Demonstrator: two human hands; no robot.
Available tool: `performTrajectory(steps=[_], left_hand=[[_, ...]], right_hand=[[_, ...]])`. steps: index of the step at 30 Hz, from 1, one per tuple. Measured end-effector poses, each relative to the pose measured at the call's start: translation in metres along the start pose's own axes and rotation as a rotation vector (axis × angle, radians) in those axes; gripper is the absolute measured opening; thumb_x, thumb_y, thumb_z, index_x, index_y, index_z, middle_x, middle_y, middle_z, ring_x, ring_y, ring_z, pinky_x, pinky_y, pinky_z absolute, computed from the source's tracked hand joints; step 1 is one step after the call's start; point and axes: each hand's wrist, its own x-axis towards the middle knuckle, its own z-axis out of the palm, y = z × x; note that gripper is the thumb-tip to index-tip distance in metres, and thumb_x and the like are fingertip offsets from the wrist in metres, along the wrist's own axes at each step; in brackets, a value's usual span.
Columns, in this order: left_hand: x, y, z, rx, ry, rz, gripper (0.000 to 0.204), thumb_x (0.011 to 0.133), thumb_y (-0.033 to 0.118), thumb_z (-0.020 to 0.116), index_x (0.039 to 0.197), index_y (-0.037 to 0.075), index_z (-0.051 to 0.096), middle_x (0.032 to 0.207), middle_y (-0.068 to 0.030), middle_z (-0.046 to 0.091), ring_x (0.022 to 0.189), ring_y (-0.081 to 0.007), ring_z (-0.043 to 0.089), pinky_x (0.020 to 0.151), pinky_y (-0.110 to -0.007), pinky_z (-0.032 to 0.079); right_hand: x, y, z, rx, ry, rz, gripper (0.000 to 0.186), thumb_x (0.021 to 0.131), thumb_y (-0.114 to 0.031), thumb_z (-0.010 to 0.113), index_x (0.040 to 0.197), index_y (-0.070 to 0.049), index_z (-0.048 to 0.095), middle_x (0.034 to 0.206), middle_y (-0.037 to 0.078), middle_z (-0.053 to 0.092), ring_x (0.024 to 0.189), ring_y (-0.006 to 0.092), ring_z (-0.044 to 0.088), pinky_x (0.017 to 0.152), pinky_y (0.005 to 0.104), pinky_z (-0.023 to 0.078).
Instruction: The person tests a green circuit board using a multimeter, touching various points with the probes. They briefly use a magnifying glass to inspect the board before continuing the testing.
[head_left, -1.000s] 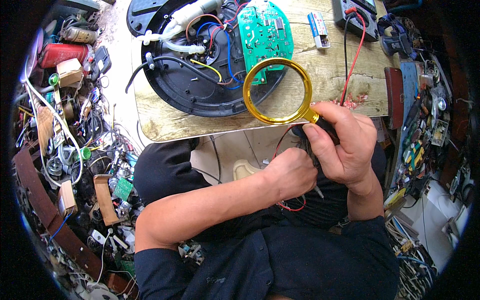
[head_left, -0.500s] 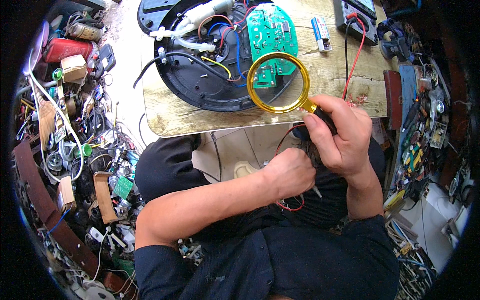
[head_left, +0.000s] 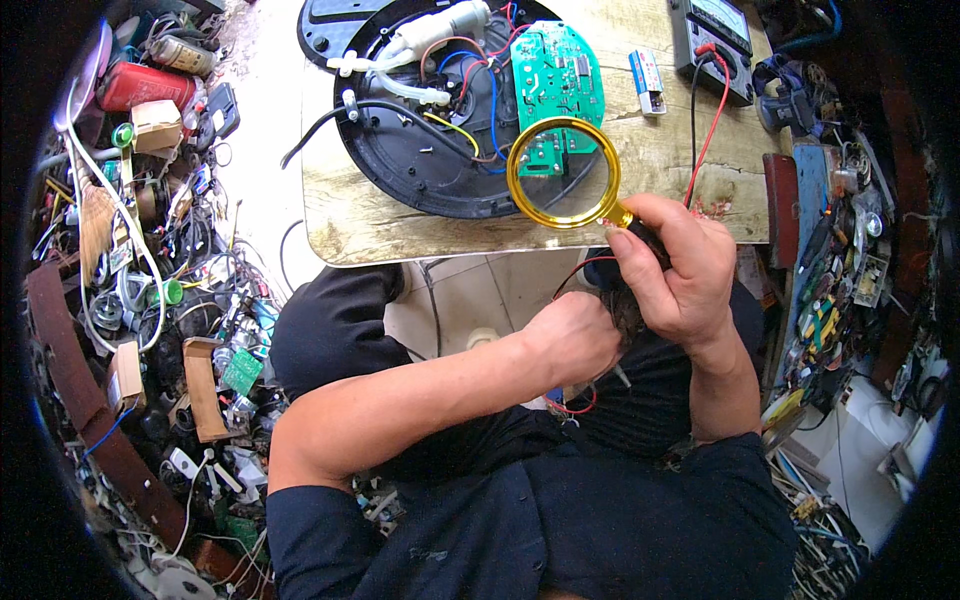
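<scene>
My right hand (head_left: 682, 270) grips the short black handle of a magnifying glass (head_left: 515, 190) with a gold rim. The lens is held above the table's near edge and overlaps, in view, the lower end of a green circuit board (head_left: 558, 75). That board lies on the right side of a round black plastic housing (head_left: 400, 175) with wires, clear tubing and a pale cylindrical part in it. Lower down, over my lap, my left hand (head_left: 575, 335) is closed in a fist. A pointed grey tip and dark strands show beside it; what it holds is mostly hidden.
A multimeter (head_left: 712, 50) with red and black leads stands at the table's far right, near a small open box (head_left: 647, 83). Piles of electronic parts (head_left: 215, 380) crowd the left, with a wooden broom-like bundle (head_left: 96, 235). Tools and scraps (head_left: 825, 300) fill the right side.
The table and housing sit slightly farther right and up in the picture. My left fist has shifted a little left; the magnifying glass stays in my right hand, nearly still.
</scene>
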Motion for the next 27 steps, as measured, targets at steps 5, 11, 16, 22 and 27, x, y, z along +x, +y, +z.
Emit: performTrajectory(steps=[5, 11, 16, 22, 27], left_hand=[[0.001, 0.001, -0.003, 0.025, -0.070, 0.013, 0.019, 0.092, 0.025, 0.070, 0.090, 0.018, 0.087, 0.099, -0.0035, 0.082, 0.100, -0.0243, 0.079, 0.081, -0.041, 0.064], [-0.002, 0.001, 0.003, 0.036, 0.031, 0.084, 0.018, 0.093, 0.023, 0.071, 0.089, 0.016, 0.087, 0.092, -0.0043, 0.083, 0.086, -0.0267, 0.080, 0.072, -0.042, 0.062], [0.001, 0.006, 0.002, 0.084, -0.067, 0.083, 0.022, 0.094, 0.026, 0.068, 0.098, 0.016, 0.088, 0.109, -0.0061, 0.083, 0.110, -0.0270, 0.075, 0.096, -0.042, 0.056], [0.005, 0.006, 0.014, -0.010, -0.130, 0.034, 0.038, 0.099, 0.029, 0.062, 0.125, 0.011, 0.083, 0.139, -0.0123, 0.075, 0.136, -0.0330, 0.065, 0.119, -0.048, 0.048], [0.009, 0.007, 0.022, 0.013, -0.146, 0.063, 0.048, 0.101, 0.030, 0.059, 0.140, 0.007, 0.075, 0.153, -0.0153, 0.066, 0.149, -0.0352, 0.055, 0.127, -0.051, 0.039]], right_hand=[[-0.001, 0.003, 0.000, -0.010, 0.000, -0.021, 0.024, 0.094, -0.002, 0.080, 0.117, 0.003, 0.072, 0.078, 0.011, 0.073, 0.061, 0.0231, 0.070, 0.059, 0.0346, 0.051], [-0.001, 0.003, -0.002, -0.002, -0.011, -0.013, 0.025, 0.094, -0.001, 0.080, 0.117, 0.004, 0.072, 0.082, 0.013, 0.076, 0.062, 0.0236, 0.072, 0.060, 0.0336, 0.053], [-0.003, 0.004, -0.002, 0.008, 0.006, -0.034, 0.026, 0.093, -0.002, 0.081, 0.117, 0.004, 0.073, 0.085, 0.014, 0.077, 0.065, 0.0248, 0.073, 0.062, 0.0338, 0.054], [-0.002, 0.001, -0.005, 0.002, 0.003, -0.034, 0.028, 0.091, -0.003, 0.082, 0.116, 0.005, 0.073, 0.088, 0.015, 0.078, 0.066, 0.0261, 0.074, 0.063, 0.0346, 0.055], [-0.003, 0.002, -0.006, 0.022, -0.003, -0.044, 0.028, 0.091, -0.003, 0.082, 0.116, 0.006, 0.073, 0.091, 0.017, 0.078, 0.068, 0.0264, 0.074, 0.064, 0.0344, 0.055]])
